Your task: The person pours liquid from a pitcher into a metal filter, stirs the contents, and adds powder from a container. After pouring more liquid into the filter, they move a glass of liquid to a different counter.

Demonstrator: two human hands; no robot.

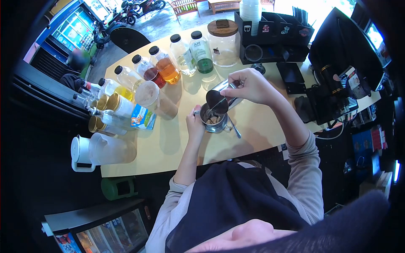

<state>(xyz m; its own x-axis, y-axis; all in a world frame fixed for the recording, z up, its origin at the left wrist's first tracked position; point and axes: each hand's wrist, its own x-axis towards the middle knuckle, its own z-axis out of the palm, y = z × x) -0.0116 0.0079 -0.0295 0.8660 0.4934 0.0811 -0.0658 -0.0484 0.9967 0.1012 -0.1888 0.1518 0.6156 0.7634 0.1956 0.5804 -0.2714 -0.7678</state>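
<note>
My left hand (194,123) is closed on the handle at the left side of a metal cup (219,127). Brown, crumbly clumps lie inside this cup. Above it, my right hand (248,86) grips a shiny metal pitcher (231,89), tipped so that its dark mouth faces the cup. A thin, clear stream runs from the pitcher's mouth down into the cup. A metal spoon (235,128) lies on the table just right of the cup, beside a small clear handle.
Bottles of coloured liquid (167,71) stand along the table's far left edge, near a lidded tub (157,101) and a blue carton (143,117). White pitchers (110,148) stand front left. A wood-lidded jar (223,46), black organizer (273,40) and monitor (339,46) line the back and right.
</note>
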